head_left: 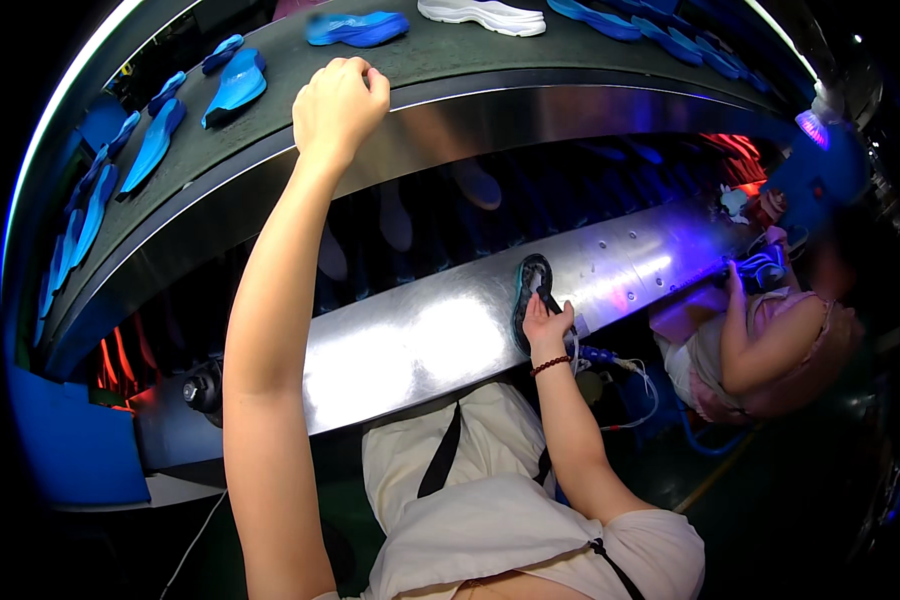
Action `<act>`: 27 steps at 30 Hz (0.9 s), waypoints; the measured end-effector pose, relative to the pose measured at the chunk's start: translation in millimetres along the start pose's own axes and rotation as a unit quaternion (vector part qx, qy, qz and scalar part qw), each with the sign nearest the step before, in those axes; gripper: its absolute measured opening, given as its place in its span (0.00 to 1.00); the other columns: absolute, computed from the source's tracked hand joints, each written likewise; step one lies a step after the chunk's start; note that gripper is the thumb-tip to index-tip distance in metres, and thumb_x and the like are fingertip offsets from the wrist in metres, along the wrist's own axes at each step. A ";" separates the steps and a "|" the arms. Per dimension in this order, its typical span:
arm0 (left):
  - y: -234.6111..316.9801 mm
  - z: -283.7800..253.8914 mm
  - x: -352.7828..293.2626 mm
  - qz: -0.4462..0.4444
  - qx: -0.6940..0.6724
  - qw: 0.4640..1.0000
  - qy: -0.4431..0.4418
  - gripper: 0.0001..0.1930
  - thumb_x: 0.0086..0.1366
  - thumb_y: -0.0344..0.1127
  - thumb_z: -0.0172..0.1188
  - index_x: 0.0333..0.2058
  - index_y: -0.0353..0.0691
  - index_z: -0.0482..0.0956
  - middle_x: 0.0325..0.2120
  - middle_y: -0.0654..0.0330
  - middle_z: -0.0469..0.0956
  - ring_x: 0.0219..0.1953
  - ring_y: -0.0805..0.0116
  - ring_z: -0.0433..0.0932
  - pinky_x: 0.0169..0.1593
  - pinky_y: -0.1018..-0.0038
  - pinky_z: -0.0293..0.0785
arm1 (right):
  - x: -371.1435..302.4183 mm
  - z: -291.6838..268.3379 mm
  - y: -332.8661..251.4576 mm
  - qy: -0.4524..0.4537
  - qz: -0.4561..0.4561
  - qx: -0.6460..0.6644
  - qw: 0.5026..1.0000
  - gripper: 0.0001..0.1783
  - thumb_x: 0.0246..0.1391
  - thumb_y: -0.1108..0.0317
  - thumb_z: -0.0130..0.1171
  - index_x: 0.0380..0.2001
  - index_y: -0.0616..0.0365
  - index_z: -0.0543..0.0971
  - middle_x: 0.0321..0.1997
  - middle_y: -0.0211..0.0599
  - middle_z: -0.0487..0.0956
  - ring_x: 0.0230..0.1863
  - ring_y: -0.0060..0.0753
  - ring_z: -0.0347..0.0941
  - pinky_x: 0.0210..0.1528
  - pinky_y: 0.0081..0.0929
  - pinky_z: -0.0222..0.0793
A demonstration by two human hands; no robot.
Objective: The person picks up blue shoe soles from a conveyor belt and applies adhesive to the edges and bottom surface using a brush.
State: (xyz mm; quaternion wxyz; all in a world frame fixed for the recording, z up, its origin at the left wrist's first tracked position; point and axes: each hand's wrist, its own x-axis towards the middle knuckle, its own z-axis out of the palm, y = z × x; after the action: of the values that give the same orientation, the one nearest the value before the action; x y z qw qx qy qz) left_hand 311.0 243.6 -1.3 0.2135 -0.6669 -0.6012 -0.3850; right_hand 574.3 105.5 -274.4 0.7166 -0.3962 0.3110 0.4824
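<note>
My left hand (338,108) is raised over the near edge of the belt (280,85), its fingers curled into a fist with the back of the hand showing. Anything inside that fist is hidden from view. Just beyond it lies a blue shoe sole (362,30). Lower down, my right hand (547,325) has its palm turned up and its fingers at the opening of a black shoe (532,280) with teal along its edge. The shoe rests on the shiny metal ledge (440,300), and my hand grips it there.
More blue soles (152,145) and a white sole (485,16) lie along the curved belt. Below it, a dark rack holds several upright shapes (395,225) with red glowing heaters at both ends. At right, a co-worker (770,345) handles a blue-lit shoe. A lamp (815,122) hangs upper right.
</note>
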 end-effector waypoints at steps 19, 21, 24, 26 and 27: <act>-9.3 2.0 13.1 -0.015 0.044 0.998 -0.029 0.13 0.51 0.42 0.49 0.21 0.38 0.76 0.24 0.55 0.76 0.28 0.58 0.75 0.31 0.62 0.70 | -53.7 -53.9 15.7 -0.180 0.246 -0.214 0.928 0.26 0.53 0.45 0.44 0.32 0.61 0.72 0.28 0.35 0.75 0.22 0.25 0.68 0.23 0.13 0.66; -4.7 3.3 11.4 0.011 0.029 0.999 -0.024 0.17 0.53 0.45 0.48 0.24 0.36 0.76 0.25 0.55 0.76 0.29 0.58 0.75 0.32 0.62 0.69 | -83.2 -58.1 14.9 -0.261 0.270 -0.351 0.858 0.16 0.54 0.54 0.48 0.32 0.57 0.73 0.28 0.32 0.75 0.22 0.24 0.69 0.24 0.17 0.66; 5.1 3.0 5.0 0.086 -0.052 0.986 -0.134 0.33 0.52 0.61 0.47 0.40 0.34 0.72 0.44 0.50 0.69 0.51 0.56 0.62 0.53 0.55 0.54 | -125.1 -68.2 20.7 -0.245 0.124 -0.563 0.780 0.10 0.54 0.64 0.49 0.31 0.59 0.74 0.25 0.33 0.76 0.20 0.19 0.68 0.17 0.14 0.58; 5.5 2.5 4.7 0.108 -0.062 0.972 -0.198 0.41 0.47 0.65 0.51 0.51 0.38 0.64 0.52 0.50 0.61 0.58 0.54 0.54 0.58 0.51 0.45 | -131.0 -71.3 22.1 -0.243 0.044 -0.730 0.637 0.09 0.51 0.67 0.53 0.26 0.63 0.76 0.17 0.30 0.73 0.12 0.15 0.60 0.13 0.12 0.50; 4.3 -3.6 10.4 0.119 -0.059 0.963 -0.237 0.40 0.48 0.63 0.52 0.53 0.39 0.62 0.54 0.49 0.59 0.59 0.53 0.52 0.59 0.50 0.43 | -126.7 -72.7 22.8 -0.268 0.029 -0.750 0.604 0.10 0.50 0.66 0.54 0.24 0.61 0.78 0.14 0.28 0.72 0.12 0.13 0.58 0.13 0.13 0.49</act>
State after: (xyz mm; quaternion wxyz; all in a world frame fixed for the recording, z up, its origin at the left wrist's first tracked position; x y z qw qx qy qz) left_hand 314.0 246.7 9.6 0.0700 -0.8170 -0.5274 -0.2226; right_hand 505.2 -9.0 -211.4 0.2050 -0.6384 -0.3549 0.6516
